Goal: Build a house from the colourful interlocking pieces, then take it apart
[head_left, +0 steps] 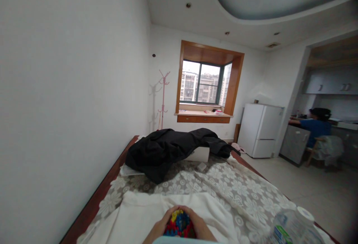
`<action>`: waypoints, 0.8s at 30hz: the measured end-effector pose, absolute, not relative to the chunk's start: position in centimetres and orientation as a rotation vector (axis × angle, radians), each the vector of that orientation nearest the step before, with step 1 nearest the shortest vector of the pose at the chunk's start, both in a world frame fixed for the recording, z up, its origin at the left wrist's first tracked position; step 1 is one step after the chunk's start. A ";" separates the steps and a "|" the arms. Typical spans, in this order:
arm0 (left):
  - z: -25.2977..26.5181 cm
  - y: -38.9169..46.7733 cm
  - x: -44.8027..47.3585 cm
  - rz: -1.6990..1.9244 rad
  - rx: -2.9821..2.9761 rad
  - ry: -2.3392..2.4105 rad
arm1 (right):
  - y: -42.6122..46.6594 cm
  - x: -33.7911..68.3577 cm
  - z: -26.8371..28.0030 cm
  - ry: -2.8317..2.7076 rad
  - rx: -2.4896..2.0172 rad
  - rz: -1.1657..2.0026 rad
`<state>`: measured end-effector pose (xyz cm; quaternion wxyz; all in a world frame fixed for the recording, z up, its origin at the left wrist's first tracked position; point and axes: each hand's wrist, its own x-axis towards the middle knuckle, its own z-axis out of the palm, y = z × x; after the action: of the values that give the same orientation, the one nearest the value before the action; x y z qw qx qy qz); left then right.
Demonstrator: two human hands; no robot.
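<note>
At the bottom centre, my left hand (pixel 167 217) and my right hand (pixel 196 220) curve around a cluster of small plastic pieces (pixel 179 222) in red, blue and yellow. Their fingers meet or nearly meet at the far side, with the pieces between the palms. The exact shape of the pieces is too small to make out. A white cloth (pixel 140 208) lies spread beneath and around my hands. A pale blue edge (pixel 184 240) crosses the bottom of the view in front of my wrists and hides the near side of the cluster.
A floral cloth (pixel 223 184) covers the table. Black fabric (pixel 170 149) drapes over a white box (pixel 200 154) at its far end. Clear plastic bottles (pixel 293 227) stand at the near right. A white fridge (pixel 260 130) and a seated person (pixel 317 128) in blue are farther right.
</note>
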<state>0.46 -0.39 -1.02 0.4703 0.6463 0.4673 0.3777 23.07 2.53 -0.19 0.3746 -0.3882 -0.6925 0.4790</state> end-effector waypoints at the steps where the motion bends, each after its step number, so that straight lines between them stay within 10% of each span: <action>1: -1.0 -0.4 0.5 0.936 1.614 1.137 | 2.5 23.1 -0.1 -1.806 -0.962 1.219; 24: 5.5 6.0 4.2 1.352 1.610 1.404 | 9.6 20.7 4.7 -1.858 -0.778 0.902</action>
<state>4.19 5.98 5.55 0.3019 0.6069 0.5295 0.5100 20.74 9.56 4.75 0.4503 -0.3146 -0.7517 0.3649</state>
